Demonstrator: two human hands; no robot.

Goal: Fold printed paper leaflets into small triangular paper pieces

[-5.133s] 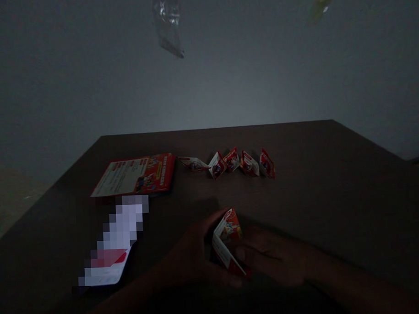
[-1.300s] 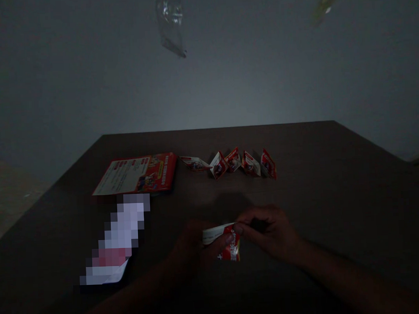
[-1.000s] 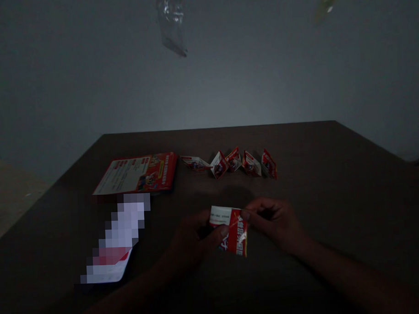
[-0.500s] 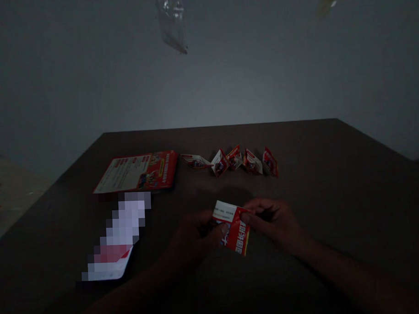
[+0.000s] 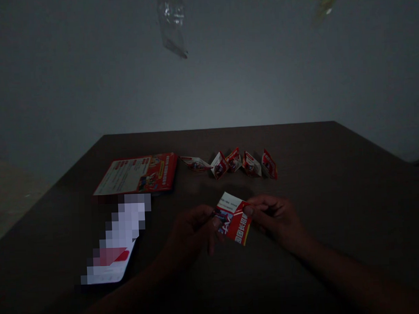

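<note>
Between my hands, above the near middle of the table, is a red and white printed leaflet (image 5: 236,224), folded small. My left hand (image 5: 194,231) pinches its left edge, thumb on the printed face. On the other side, my right hand (image 5: 275,219) grips the upper right edge between thumb and fingers. Beyond them, several folded red and white leaflets (image 5: 219,166) stand or lean in a row. The fingers behind the held leaflet are partly hidden, and the light is dim.
A stack of larger red and white printed sheets (image 5: 127,173) lies at the left of the dark table (image 5: 298,144). Nearer me is a lit phone (image 5: 113,270), its screen mostly pixelated. A clear plastic bag (image 5: 172,25) hangs on the grey wall behind.
The held leaflet has turned slightly and risen a little. My left fingers have shifted along its left side, while my right hand keeps its pinch. The view has tilted slightly.
</note>
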